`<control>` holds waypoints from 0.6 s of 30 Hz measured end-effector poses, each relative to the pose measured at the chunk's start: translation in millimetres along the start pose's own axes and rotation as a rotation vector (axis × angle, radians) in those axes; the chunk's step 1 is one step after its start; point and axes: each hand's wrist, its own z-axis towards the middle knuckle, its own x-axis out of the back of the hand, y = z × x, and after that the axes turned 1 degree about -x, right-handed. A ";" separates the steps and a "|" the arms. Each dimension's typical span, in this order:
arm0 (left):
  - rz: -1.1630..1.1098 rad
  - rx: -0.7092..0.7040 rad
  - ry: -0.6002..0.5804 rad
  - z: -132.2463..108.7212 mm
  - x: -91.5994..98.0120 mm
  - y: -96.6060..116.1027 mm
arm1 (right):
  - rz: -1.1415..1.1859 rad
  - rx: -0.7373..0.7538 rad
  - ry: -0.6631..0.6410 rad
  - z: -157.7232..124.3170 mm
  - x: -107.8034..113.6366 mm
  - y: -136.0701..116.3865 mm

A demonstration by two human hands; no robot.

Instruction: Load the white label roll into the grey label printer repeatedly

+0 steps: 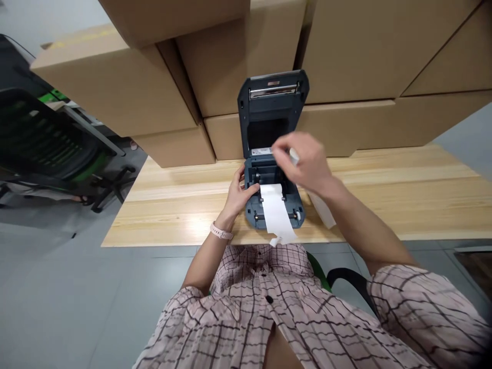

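Note:
A dark grey label printer (251,218) stands on the table with its lid (242,113) raised. My left hand (237,193) grips the printer's left side, thumb over the rim and fingers outside. Inside the bay sits a white paper roll (271,188); its strip (277,218) runs forward past the roller and hangs over the front, with a torn end. Above the bay's right side, my right hand (302,158) is closed, slightly blurred, around a small white piece (294,156) whose kind I cannot make out. Another strip of white paper (323,210) lies right of the printer, partly beneath my right forearm.
Stacked cardboard boxes (346,56) line the back of the wooden table (172,205), directly behind the raised lid. The table's front edge is close to my lap. A black office chair (49,138) stands on the floor to the left.

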 end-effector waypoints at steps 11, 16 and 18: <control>-0.112 0.015 -0.095 4.5 10.4 -3.7 | 0.349 0.022 -0.883 -19.7 -7.4 13.0; -0.134 0.030 -0.102 0.3 12.6 3.9 | 0.956 -0.105 -0.648 -38.7 50.6 54.3; -0.122 0.023 -0.089 -0.4 11.9 4.9 | 1.035 -0.193 -0.454 -60.2 76.5 76.9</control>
